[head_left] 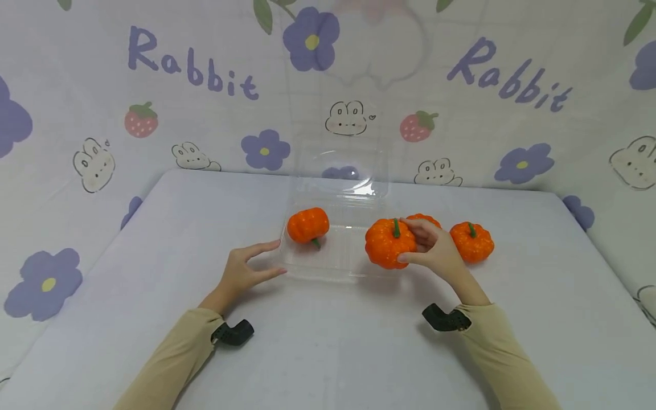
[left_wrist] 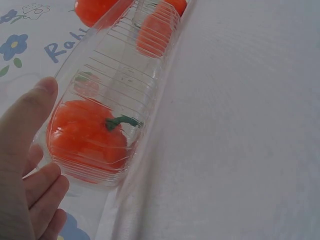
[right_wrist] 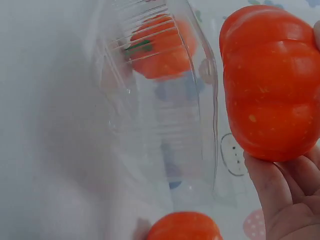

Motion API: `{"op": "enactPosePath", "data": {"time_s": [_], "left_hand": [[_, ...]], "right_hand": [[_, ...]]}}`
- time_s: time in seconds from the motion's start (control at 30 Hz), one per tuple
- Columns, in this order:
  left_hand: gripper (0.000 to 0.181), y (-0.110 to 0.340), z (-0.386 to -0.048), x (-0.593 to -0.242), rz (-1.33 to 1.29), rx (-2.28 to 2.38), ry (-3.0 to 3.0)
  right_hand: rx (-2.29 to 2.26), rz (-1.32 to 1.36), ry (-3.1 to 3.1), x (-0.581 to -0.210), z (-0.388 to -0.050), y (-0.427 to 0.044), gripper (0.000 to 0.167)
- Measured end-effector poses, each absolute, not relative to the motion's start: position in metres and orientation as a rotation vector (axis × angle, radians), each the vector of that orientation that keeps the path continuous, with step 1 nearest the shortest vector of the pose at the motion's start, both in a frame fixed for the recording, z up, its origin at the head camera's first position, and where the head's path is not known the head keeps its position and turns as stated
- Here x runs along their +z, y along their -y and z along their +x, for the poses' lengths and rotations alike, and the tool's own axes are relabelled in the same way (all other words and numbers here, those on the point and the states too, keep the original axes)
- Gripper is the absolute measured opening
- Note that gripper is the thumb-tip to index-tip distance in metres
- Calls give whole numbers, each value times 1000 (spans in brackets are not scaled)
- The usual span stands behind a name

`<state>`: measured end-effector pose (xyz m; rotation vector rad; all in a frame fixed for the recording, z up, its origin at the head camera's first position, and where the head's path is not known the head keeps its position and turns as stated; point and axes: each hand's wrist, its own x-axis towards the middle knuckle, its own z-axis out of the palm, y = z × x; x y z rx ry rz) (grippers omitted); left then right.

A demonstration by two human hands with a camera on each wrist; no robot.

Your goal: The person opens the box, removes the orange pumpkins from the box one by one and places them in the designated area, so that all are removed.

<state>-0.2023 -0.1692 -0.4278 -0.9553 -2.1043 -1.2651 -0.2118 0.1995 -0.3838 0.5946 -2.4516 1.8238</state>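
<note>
A clear plastic box (head_left: 340, 250) with its lid (head_left: 340, 173) raised lies in the middle of the table. On its left side inside is a small orange pumpkin (head_left: 307, 225), tipped over so the green stem points toward me. My left hand (head_left: 241, 270) is at the box's left end, thumb and fingers spread; in the left wrist view the fingertips (left_wrist: 47, 85) are at its wall. My right hand (head_left: 443, 253) grips another orange pumpkin (head_left: 385, 245) between thumb and fingers, stem up, over the box's right part. The right wrist view shows this pumpkin (right_wrist: 272, 85) beside the rim.
Right of the box, one pumpkin (head_left: 472, 242) stands on the white table (head_left: 328, 341). Another pumpkin (head_left: 424, 217) is partly hidden behind my right hand. A printed cloth (head_left: 205, 125) hangs behind the table's back edge.
</note>
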Motion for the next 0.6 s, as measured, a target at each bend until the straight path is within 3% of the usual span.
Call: {"op": "enactPosePath", "data": {"time_s": [0.6], "left_hand": [[50,169,-202,-426,-963,-1264,2115]], "right_hand": [[1816,528,2521,-391,-206,-231,59]]}}
